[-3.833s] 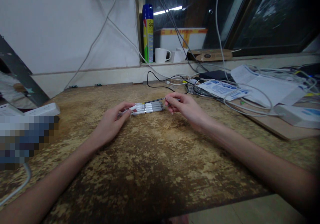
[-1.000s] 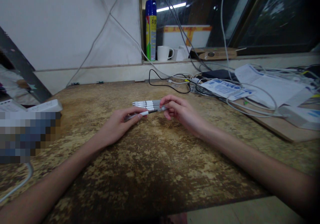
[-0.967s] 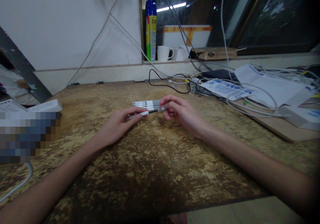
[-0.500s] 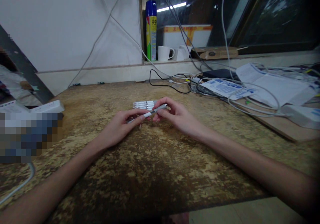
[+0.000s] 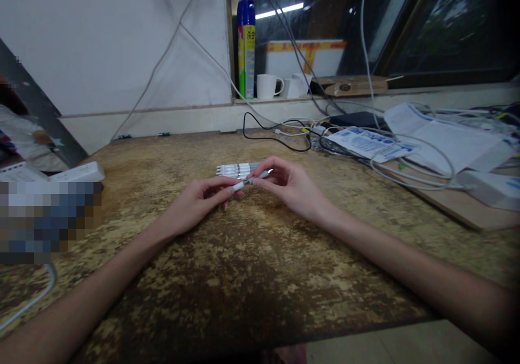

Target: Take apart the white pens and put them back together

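A white and grey pen [image 5: 239, 186] is held between both hands above the worn wooden table [image 5: 244, 277], tilted with its right end higher. My left hand [image 5: 199, 201] is closed on the white part of the pen. The fingertips of my right hand [image 5: 286, 182] pinch its grey part near the right end. Just behind the hands several white pens [image 5: 233, 169] lie side by side on the table. My right fingers partly hide their right ends.
Papers [image 5: 442, 136], tangled cables and a white power strip [image 5: 491, 188] lie at the right. Another power strip [image 5: 79, 173] is at the left. A spray can [image 5: 246, 55] and a white mug [image 5: 267, 86] stand on the window ledge.
My right hand's fingers have shifted on the pen, and the hand has turned slightly. The left hand has hardly moved, and the row of pens lies as before.
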Motion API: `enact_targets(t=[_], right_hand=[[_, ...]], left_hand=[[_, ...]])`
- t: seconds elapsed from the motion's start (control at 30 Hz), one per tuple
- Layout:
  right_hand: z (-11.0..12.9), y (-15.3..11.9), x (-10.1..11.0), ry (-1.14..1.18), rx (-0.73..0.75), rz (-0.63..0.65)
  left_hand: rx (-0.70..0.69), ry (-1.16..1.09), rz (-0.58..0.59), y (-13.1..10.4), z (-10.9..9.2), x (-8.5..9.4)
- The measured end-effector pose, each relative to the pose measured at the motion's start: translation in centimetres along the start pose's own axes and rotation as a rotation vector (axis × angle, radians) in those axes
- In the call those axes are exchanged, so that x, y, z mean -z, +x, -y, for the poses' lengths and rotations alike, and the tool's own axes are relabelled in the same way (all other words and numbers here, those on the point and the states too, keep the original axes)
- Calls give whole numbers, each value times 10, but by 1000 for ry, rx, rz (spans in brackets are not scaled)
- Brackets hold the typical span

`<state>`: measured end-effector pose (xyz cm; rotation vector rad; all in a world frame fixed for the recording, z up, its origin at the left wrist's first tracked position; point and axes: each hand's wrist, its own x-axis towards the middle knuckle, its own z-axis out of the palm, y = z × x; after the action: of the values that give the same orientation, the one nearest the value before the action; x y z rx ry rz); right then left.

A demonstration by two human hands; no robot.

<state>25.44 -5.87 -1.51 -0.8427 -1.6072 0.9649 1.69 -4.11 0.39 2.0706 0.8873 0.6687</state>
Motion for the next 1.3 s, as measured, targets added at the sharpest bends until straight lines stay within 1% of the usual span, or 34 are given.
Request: enact_targets(t=[0.17,0.27,0.37,0.47,0.53,0.63,0.7,0.83,0.93,1.07,1.13,1.23,1.3], right_hand=[[4,-1,3,-130,29,2],[6,-1,3,-229,37,-4],[5,-3,1,-287,3,14],[5,-5,-2,-276,-68,48],[6,-5,-2,-261,-93,41],[7,-3,1,-268,-79,0],[8,-3,2,-258,-69,7],[6,-3,4,-215,-113,62],[5,-3,4,-238,-157,63],[8,-3,4,-248,-95,51],[9,-3,5,-250,-78,80],[9,-4,6,-191,-140,130],[9,-3,6,-174,-173,122]], left_hand=[[2,-19,18,-1,-3,-3],[-10,9,0,-1,-4,-4],[-27,55,-29,-1,-4,-3],[-38,89,-37,-1,-3,-2],[-43,105,-66,0,-1,-1],[-47,117,-151,1,1,1],[-43,122,-182,0,2,2],[-51,151,-155,-1,-1,2],[-59,160,-133,-1,-3,2],[-58,153,-167,-1,-3,2],[-58,161,-170,0,-2,2],[-70,175,-146,0,-2,1],[-70,168,-137,0,-2,0]])
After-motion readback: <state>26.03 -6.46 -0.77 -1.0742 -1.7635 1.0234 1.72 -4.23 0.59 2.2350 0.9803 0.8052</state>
